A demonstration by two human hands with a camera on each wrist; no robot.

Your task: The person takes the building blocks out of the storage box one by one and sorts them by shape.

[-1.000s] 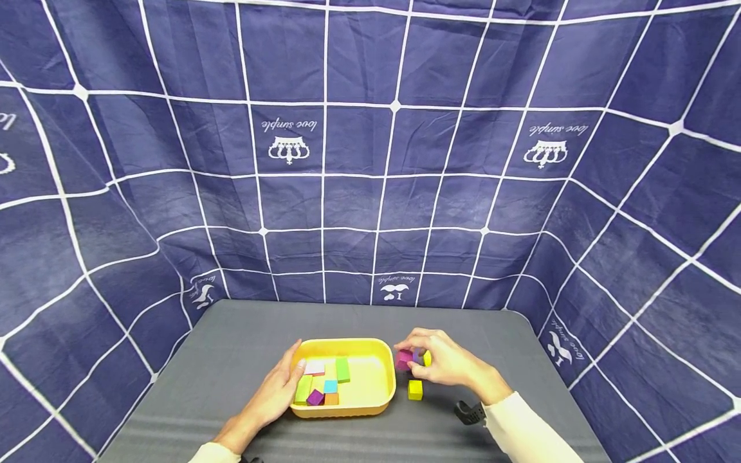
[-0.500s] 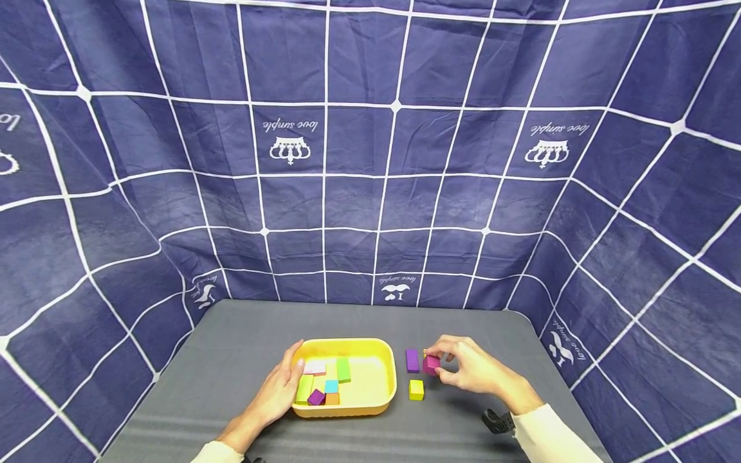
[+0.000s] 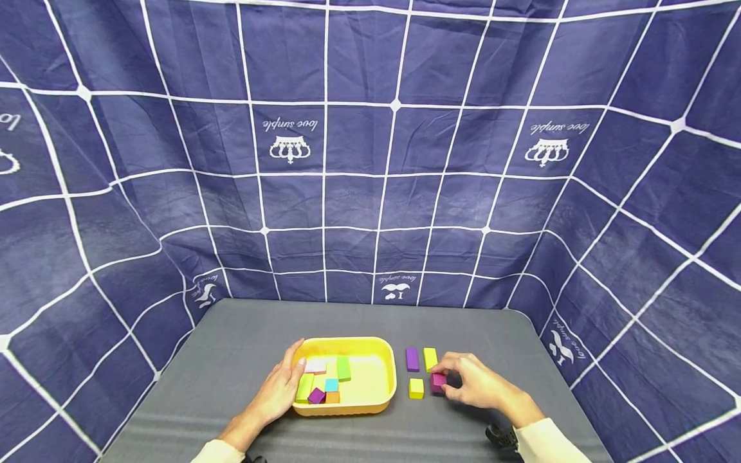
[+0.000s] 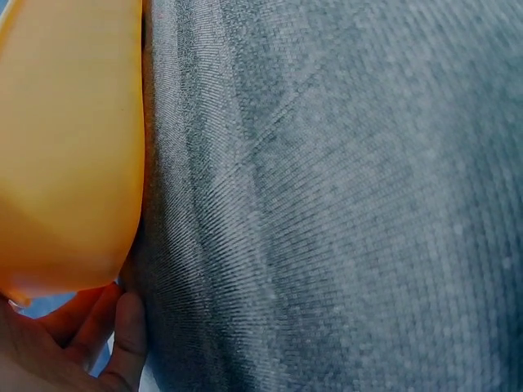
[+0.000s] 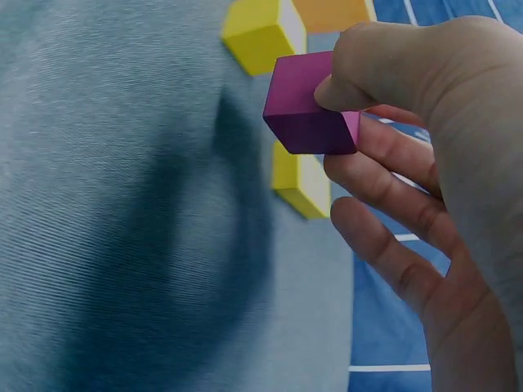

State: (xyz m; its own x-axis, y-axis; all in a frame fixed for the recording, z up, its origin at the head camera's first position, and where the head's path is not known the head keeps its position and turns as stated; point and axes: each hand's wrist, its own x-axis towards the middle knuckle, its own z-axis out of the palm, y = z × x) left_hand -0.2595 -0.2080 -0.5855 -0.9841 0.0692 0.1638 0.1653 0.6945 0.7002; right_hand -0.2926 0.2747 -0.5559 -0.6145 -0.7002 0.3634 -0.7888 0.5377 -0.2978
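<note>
In the head view my right hand (image 3: 483, 386) pinches a magenta cube (image 3: 438, 383) between thumb and fingers, low over the grey table. A yellow cube (image 3: 416, 388) stands just left of it. Behind lie a flat yellow block (image 3: 430, 359) and a purple block (image 3: 412, 359). The right wrist view shows the thumb on one face of the magenta cube (image 5: 298, 102). My left hand (image 3: 278, 389) holds the left wall of a yellow plastic bin (image 3: 395, 379), thumb over the rim. Its fingers (image 4: 129, 335) curl at the bin's corner in the left wrist view.
Inside the bin are a light green block (image 3: 305, 388), a green block (image 3: 344, 368), a pink-white block (image 3: 315, 366), a blue cube (image 3: 331, 385), an orange cube (image 3: 332, 398) and a purple cube (image 3: 316, 395). A blue grid curtain (image 3: 370, 193) encloses the table (image 3: 249, 321).
My right hand has moved right and then nearer with the magenta cube, from beside the bin to right of the yellow cube. The purple and flat yellow blocks are uncovered. My left hand stays put.
</note>
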